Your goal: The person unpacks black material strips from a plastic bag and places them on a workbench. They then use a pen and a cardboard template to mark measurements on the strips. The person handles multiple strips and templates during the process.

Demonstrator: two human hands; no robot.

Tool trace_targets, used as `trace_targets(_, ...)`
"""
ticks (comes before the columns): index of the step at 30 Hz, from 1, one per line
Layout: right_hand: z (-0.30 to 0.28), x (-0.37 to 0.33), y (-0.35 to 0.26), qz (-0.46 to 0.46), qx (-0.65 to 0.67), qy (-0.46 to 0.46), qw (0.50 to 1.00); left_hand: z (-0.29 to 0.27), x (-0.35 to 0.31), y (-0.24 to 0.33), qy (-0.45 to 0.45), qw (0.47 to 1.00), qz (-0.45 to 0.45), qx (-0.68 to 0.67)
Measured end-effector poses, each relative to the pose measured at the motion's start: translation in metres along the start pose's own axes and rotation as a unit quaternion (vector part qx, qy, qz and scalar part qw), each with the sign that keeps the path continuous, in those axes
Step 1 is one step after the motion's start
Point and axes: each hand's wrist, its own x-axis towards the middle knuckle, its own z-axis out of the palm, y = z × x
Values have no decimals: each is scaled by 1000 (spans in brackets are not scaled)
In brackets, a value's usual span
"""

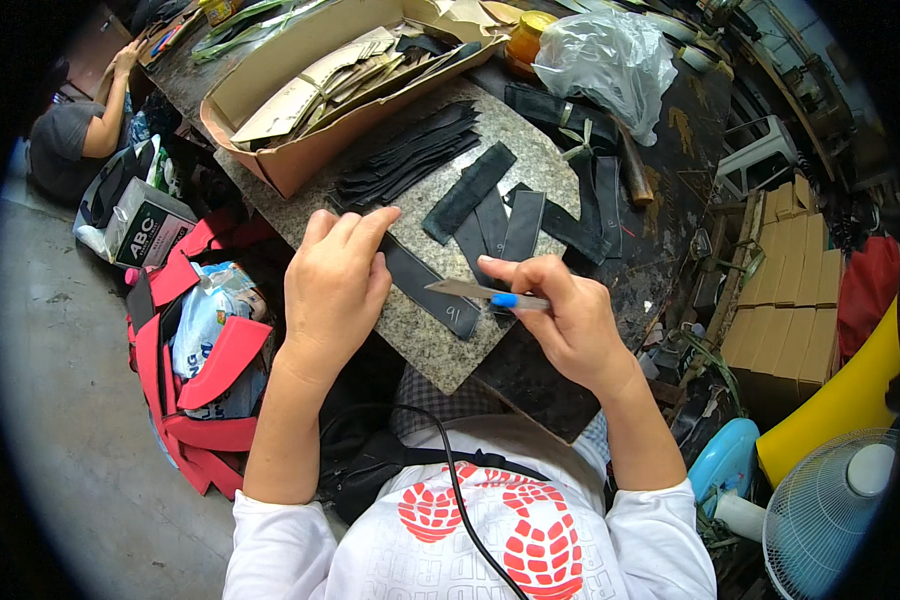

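Note:
My right hand [580, 322] is closed around a knife [460, 289] with a blue collar, its pointed blade aimed left above the slab. Below the blade lies a black strip [420, 283] with a pale handwritten mark at its near end. By the strip's far end is my left hand [338, 290], its fingers curled and pressed together; whatever they may hold is hidden. Several more black strips [470, 192] lie loose beyond my hands, some overlapping. A stack of thin black pieces [407, 155] sits farther left on the speckled stone slab [448, 362].
An open cardboard box [280, 172] of cut pieces stands at the far left of the slab. Beyond are a plastic bag [610, 60], an orange-yellow jar [528, 42] and a wooden handle [634, 165]. Red offcuts [210, 430] lie left, a fan [840, 510] lower right. Another person [75, 130] sits far left.

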Motion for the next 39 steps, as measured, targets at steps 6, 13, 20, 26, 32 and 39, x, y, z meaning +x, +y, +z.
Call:
trace_targets(6, -11, 2, 9, 102, -21, 120, 987, -11, -14, 0, -13, 1000, 12, -19)
trace_targets(13, 16, 6, -19, 91, 88, 53, 991, 5, -27, 0, 20, 997, -1, -69)
trace_targets(20, 33, 14, -25, 46, -83, 0, 995, 16, -38, 3, 112, 977, -71, -167)
trace_targets(26, 10, 22, -7, 31, -32, 128, 991, 13, -35, 18, 54, 996, -58, -35)
trace_targets(32, -12, 5, 26, 104, 76, 265, 956, 22, -12, 31, 23, 1000, 1, -10)
trace_targets(39, -8, -6, 39, 82, 28, 353, 932, 30, 40, 39, 37, 996, 57, -51)
